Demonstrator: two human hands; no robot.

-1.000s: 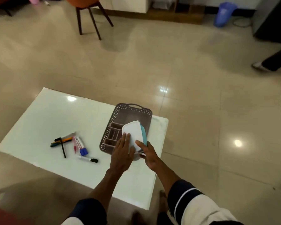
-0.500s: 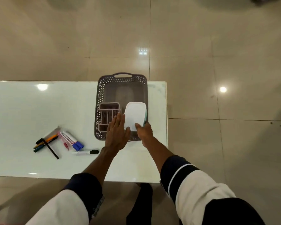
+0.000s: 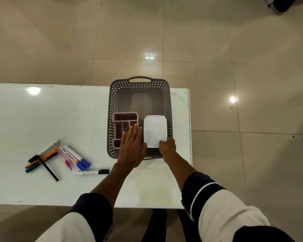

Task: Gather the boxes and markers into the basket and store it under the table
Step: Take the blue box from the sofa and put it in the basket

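A grey perforated basket stands at the right end of the white table. Inside it, on the near left, lies a pink divided box. Beside that, on the near right, sits a white-lidded box. My right hand grips the near edge of the white box. My left hand hovers flat over the basket's near rim, fingers together, touching the pink box's corner. A pile of several markers and pens lies on the table to the left, with a single black-capped marker nearer me.
The table's right edge runs just beyond the basket, with glossy beige floor tiles past it. A person's dark shoe shows at the top right corner. My legs stand at the table's near edge.
The view tilted down to look straight over the table. The white box went from tilted above the basket to lying flat inside it, with my right hand still on it.
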